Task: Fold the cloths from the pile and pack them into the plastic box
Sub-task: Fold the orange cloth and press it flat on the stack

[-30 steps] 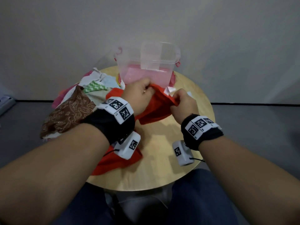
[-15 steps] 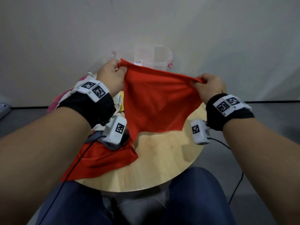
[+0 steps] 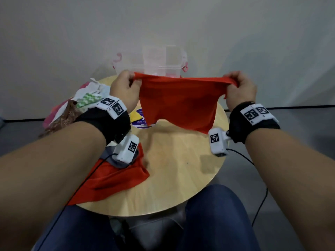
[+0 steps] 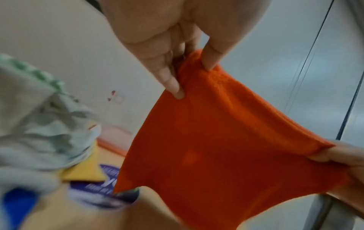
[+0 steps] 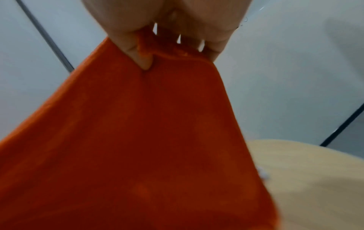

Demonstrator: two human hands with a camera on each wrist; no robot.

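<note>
I hold the cloth (image 3: 178,104) stretched sideways between left hand (image 3: 125,87) and right hand (image 3: 240,88), fingers pinching its top corners, box (image 3: 161,60) just beyond.

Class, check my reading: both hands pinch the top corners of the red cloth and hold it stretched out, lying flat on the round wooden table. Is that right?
Not quite. The left hand and right hand do pinch the red cloth by its top corners, stretched out, but it hangs in the air above the round wooden table, not flat on it. The head view shows this.
</note>
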